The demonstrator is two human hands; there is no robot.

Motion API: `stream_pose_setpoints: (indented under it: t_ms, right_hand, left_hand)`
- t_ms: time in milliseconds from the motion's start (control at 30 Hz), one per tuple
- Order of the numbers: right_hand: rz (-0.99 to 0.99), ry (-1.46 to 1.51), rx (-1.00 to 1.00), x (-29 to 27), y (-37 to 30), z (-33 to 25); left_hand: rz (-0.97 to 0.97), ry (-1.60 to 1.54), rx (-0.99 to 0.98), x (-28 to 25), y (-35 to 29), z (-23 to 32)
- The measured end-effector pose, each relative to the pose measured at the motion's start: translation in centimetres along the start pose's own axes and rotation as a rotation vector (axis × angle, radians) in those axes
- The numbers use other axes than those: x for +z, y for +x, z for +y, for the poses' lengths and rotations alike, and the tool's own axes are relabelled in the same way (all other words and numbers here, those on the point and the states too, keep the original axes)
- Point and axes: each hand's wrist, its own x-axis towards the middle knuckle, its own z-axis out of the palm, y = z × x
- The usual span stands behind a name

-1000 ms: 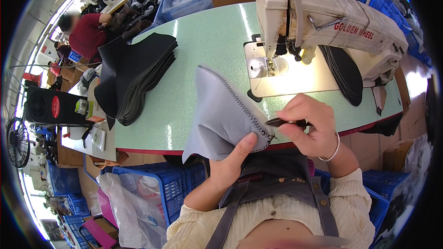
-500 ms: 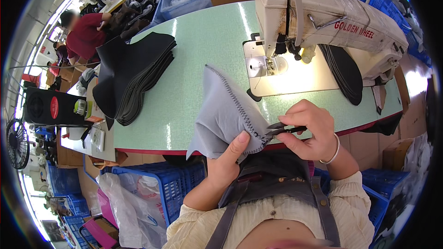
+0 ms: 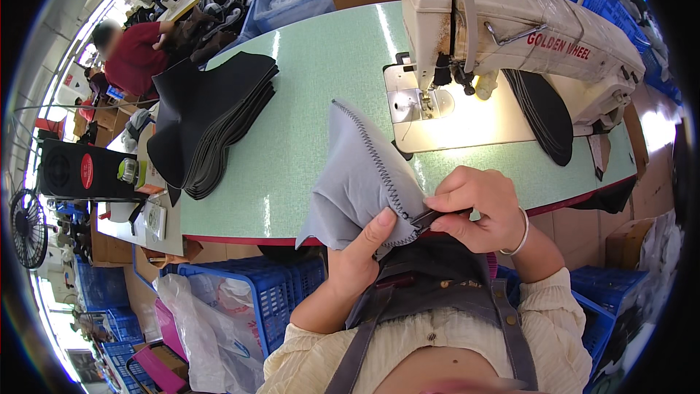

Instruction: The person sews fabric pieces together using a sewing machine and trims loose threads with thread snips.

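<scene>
A grey fabric piece (image 3: 346,182) with dark zigzag stitching along its edge is gripped in my left hand (image 3: 361,252), the thumb pressed on top near the seam's lower end. My right hand (image 3: 481,208) is closed round a pair of black thread snips (image 3: 426,219). Their tips touch the stitched edge close to my left thumb; whether thread lies between the blades is too small to tell. My fingers cover most of the snips' handles. The grey piece is held at the table's front edge, above my dark apron (image 3: 430,277).
A sewing machine (image 3: 503,29) with its lamp lit stands at the back right, several black oval pieces (image 3: 541,117) beside its bed. On the left of the green table (image 3: 313,51) lies a stack of black cut pieces (image 3: 219,109). Below is a blue crate (image 3: 288,292) with plastic bags.
My right hand has shifted slightly left with the snips, whose blades have come together at the seam. The grey piece's upper tip has moved a little to the right.
</scene>
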Motion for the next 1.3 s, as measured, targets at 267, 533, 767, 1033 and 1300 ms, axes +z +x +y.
stream_pose_setpoints:
  t_ms: [267, 533, 767, 1033, 1300]
  right_hand:
    - [0.102, -0.082, -0.033, -0.5, -0.5, -0.5]
    - [0.021, -0.041, 0.025, -0.5, -0.7, 0.0]
    - [-0.003, 0.093, 0.022, -0.5, -0.4, 0.3]
    - [-0.019, 0.031, -0.003, -0.4, -0.4, 0.2]
    - [0.104, -0.098, 0.093, -0.4, -0.7, -1.1]
  left_hand:
    - [0.013, 0.01, 0.012, -0.1, 0.0, 0.0]
    - [0.016, -0.024, -0.004, 0.0, -0.1, 0.0]
    - [0.028, -0.07, -0.031, -0.1, -0.2, 0.1]
    - [-0.007, -0.049, -0.022, 0.0, -0.1, -0.1]
    - [-0.031, 0.032, 0.094, 0.3, 0.0, 0.1]
